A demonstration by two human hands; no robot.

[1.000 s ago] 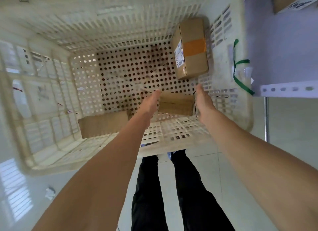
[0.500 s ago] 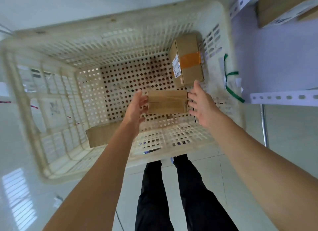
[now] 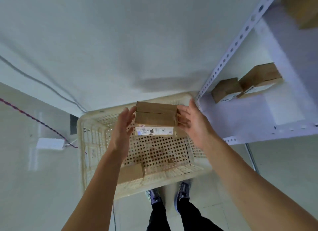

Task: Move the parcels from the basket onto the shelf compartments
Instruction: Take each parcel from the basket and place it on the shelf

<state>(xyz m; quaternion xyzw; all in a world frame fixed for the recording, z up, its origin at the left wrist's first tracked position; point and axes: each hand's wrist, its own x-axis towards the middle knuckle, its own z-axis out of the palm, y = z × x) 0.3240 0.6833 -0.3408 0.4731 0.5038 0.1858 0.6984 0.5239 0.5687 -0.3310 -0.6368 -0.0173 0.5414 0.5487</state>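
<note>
Parcel (image 3: 155,114) of brown card is held in the air between two bare hands, above the far end of a cream plastic basket (image 3: 80,132) that stands on the pale floor. The left hand (image 3: 123,127) is pressed to the parcel's left end and the right hand (image 3: 193,124) to its right end. The fingers (image 3: 126,114) of both are seen nearly straight and spread apart, laid against the card rather than curled round it. A white label (image 3: 154,130) with a barcode is carried on the face turned toward the camera, its print too blurred to be read.

A second parcel (image 3: 131,173) is seen lying in the basket's near left corner, partly hidden by the left forearm. A white metal shelf (image 3: 249,117) is set just to the right of the basket, its perforated post (image 3: 232,46) meeting the basket's far right corner in this view. On the lower board a smaller box (image 3: 225,89) and a larger box (image 3: 259,78) are placed side by side, touching. A further box (image 3: 302,8) is glimpsed, blurred, on the board above.

A white block (image 3: 49,143) with a red-and-blue twisted cord (image 3: 34,118) is seen on the floor to the left, and dark shoes (image 3: 154,195) are visible below the basket.
</note>
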